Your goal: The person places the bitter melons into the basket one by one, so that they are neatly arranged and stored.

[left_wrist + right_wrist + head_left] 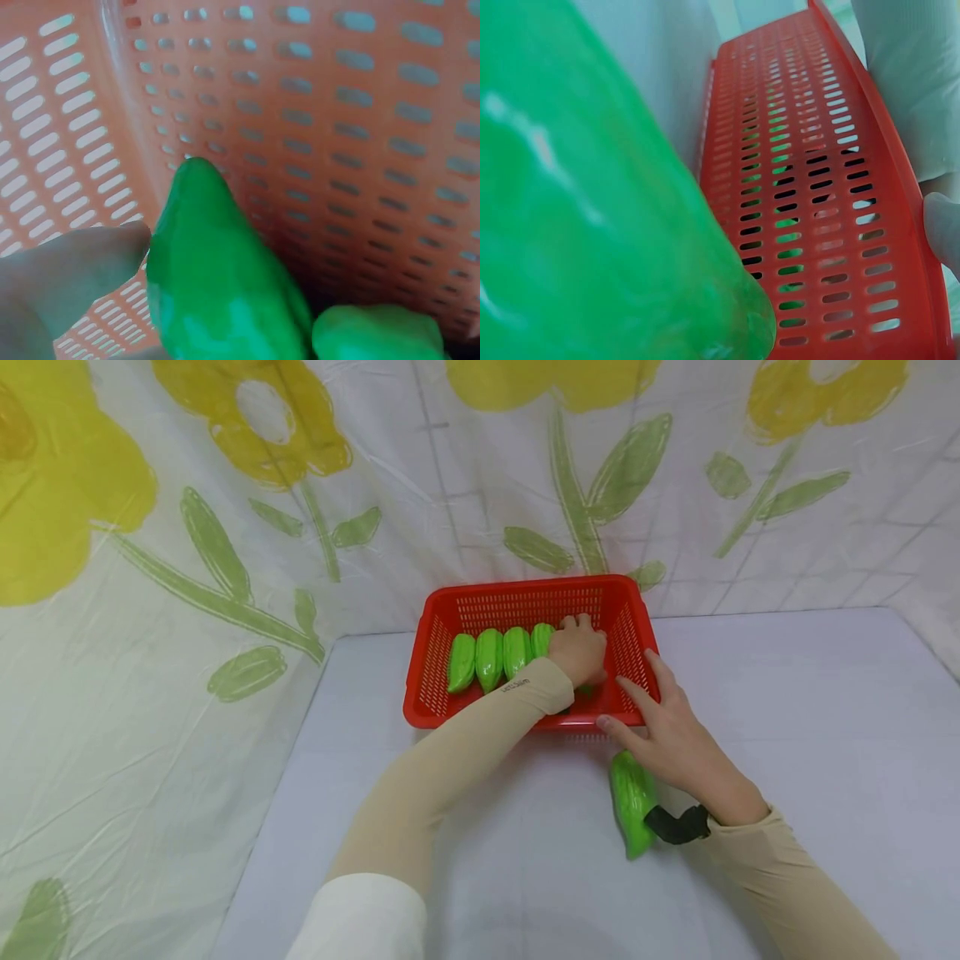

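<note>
My left hand reaches down into the red plastic basket. Its fingers bend over a glossy green ridged fruit, mostly hidden from above; in the left wrist view a fingertip touches its side. Several like fruits lie side by side to the left of that hand. At the basket's front right corner, my right hand rests with fingers spread, its thumb at the front rim. Another green fruit lies on the table below the right hand, outside the basket; it looms large in the right wrist view.
The basket has slotted walls and stands near the back of a white-covered table. Behind and to the left hangs a pale curtain with yellow flowers. A black band sits at the right wrist, over the loose fruit's edge.
</note>
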Action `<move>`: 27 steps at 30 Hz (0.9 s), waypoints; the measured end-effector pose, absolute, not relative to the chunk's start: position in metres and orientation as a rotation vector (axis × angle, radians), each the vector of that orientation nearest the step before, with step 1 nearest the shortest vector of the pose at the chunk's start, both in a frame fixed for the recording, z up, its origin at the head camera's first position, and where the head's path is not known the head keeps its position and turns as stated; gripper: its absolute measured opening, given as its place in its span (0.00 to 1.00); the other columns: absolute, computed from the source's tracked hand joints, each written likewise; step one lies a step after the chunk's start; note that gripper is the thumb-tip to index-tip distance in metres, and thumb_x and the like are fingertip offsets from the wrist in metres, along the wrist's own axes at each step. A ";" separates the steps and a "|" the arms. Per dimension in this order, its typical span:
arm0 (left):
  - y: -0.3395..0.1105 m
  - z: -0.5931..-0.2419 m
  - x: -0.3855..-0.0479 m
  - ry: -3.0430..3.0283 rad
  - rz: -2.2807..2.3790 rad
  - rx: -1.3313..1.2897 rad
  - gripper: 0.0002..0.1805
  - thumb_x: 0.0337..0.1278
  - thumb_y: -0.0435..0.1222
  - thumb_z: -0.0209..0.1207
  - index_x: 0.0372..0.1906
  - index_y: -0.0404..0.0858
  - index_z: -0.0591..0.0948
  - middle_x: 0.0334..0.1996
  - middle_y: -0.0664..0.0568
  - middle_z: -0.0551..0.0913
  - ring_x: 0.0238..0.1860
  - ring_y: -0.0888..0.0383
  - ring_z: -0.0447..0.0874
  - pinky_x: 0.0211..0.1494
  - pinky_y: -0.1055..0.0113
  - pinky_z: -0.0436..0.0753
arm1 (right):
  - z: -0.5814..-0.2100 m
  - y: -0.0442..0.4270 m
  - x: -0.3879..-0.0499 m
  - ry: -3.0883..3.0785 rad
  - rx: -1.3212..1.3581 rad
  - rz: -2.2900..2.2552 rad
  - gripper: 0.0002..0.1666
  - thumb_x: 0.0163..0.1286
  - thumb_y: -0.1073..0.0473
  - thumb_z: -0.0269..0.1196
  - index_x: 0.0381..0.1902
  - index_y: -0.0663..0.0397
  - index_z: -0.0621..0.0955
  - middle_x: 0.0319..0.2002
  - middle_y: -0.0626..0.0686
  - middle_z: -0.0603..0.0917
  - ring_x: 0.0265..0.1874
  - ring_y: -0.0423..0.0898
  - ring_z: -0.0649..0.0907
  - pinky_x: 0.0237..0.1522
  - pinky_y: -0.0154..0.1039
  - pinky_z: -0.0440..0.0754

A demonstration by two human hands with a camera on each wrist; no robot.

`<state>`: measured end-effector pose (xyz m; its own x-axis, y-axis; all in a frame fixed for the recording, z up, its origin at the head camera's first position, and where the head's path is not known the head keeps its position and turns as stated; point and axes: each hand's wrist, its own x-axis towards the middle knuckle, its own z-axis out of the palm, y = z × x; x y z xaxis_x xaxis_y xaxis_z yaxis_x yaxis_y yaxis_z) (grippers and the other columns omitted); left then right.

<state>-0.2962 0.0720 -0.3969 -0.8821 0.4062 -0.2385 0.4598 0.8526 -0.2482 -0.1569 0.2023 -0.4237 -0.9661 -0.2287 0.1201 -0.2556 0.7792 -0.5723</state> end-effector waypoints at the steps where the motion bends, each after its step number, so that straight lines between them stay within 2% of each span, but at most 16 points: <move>1: 0.072 -0.397 -0.297 2.856 -0.445 0.675 0.32 0.72 0.57 0.56 0.75 0.50 0.72 0.73 0.45 0.68 0.73 0.47 0.67 0.61 0.59 0.84 | -0.424 0.202 -0.157 -2.919 0.399 0.949 0.46 0.75 0.38 0.63 0.77 0.65 0.67 0.84 0.63 0.39 0.77 0.75 0.55 0.64 0.75 0.71; 16: 0.068 -0.390 -0.302 2.960 -0.405 0.667 0.37 0.70 0.60 0.56 0.78 0.50 0.67 0.75 0.44 0.64 0.76 0.46 0.64 0.58 0.58 0.87 | -0.425 0.203 -0.158 -2.901 0.414 0.938 0.46 0.74 0.39 0.64 0.76 0.65 0.68 0.84 0.64 0.40 0.77 0.75 0.56 0.64 0.75 0.72; 27: 0.058 -0.354 -0.289 3.008 -0.336 0.646 0.39 0.70 0.62 0.56 0.80 0.55 0.64 0.76 0.48 0.63 0.73 0.50 0.65 0.52 0.61 0.88 | -0.425 0.203 -0.158 -2.917 0.406 0.932 0.47 0.74 0.38 0.63 0.76 0.65 0.68 0.84 0.64 0.40 0.77 0.75 0.56 0.62 0.75 0.74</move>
